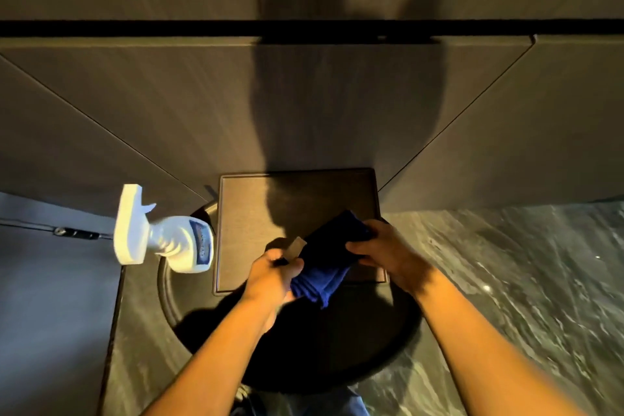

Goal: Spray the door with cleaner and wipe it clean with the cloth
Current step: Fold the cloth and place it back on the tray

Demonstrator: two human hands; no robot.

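A dark blue cloth (326, 258) is held between both hands over a small table. My left hand (273, 275) grips its near end, with a pale label sticking up by the fingers. My right hand (378, 252) pinches its far right edge. A white spray bottle (172, 240) with a blue label stands upright on the left rim of the round table, apart from both hands. The brown wood-grain door (169, 105) fills the upper part of the view, straight ahead, with my shadow across it.
A rectangular dark tray (243, 226) rests on a round dark table (304, 358). A black horizontal strip (135, 28) crosses the door panels. Marbled floor (523, 280) lies to the right; a grey panel with a metal hinge (72, 232) is at the left.
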